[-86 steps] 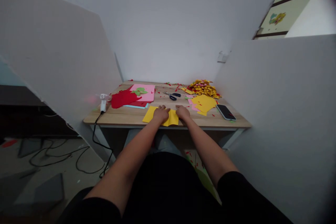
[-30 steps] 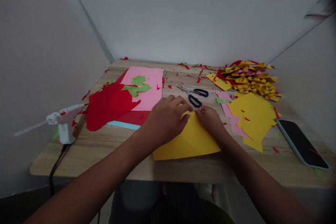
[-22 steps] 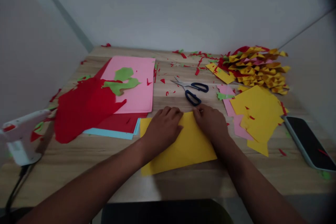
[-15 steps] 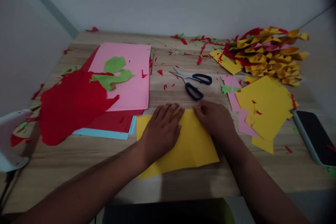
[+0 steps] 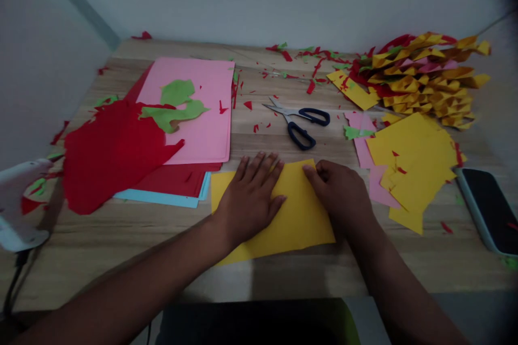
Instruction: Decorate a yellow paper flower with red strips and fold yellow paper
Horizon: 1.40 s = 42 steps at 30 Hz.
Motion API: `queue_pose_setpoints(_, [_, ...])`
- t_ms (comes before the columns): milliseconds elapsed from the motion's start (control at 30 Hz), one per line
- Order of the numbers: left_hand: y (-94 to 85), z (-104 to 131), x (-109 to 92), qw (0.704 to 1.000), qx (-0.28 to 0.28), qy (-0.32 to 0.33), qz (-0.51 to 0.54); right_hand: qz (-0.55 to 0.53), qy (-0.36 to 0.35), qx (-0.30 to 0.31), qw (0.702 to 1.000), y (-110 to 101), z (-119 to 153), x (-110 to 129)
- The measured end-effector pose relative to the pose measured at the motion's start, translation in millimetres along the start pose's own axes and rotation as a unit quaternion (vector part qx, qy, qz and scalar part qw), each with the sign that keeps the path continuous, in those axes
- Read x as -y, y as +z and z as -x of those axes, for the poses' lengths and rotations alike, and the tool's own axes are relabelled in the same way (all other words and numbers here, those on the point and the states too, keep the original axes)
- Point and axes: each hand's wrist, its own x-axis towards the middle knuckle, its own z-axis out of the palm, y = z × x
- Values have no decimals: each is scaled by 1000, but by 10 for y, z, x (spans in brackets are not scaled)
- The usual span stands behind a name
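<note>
A sheet of yellow paper (image 5: 295, 210) lies on the table in front of me, its near edge a little slanted. My left hand (image 5: 251, 199) presses flat on its left half, fingers spread. At the far right corner, my right hand (image 5: 340, 188) pinches the paper's edge between thumb and curled fingers. Beyond both hands rest scissors (image 5: 301, 128) with dark blue handles, blades parted and pointing left. To the right lie cut yellow paper pieces (image 5: 421, 161) over pink paper scraps (image 5: 380, 186).
At left, a red paper cutout (image 5: 113, 156) and a green cutout (image 5: 178, 105) overlap a stack of pink sheets (image 5: 194, 140). Folded yellow paper strips (image 5: 429, 83) pile at the back right. A phone (image 5: 489, 207) lies at right, a white device (image 5: 24, 205) with cable at left.
My left fingers have spread wider on the yellow sheet. My right hand has turned slightly and shifted right at the corner, which now shows more. The whole view has shifted a little.
</note>
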Motion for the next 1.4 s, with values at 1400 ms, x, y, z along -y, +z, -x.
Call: queue_pose_setpoints(1400, [-9,-15,68,999,-18,3,47,-16,76,-100,992,67,849,-454])
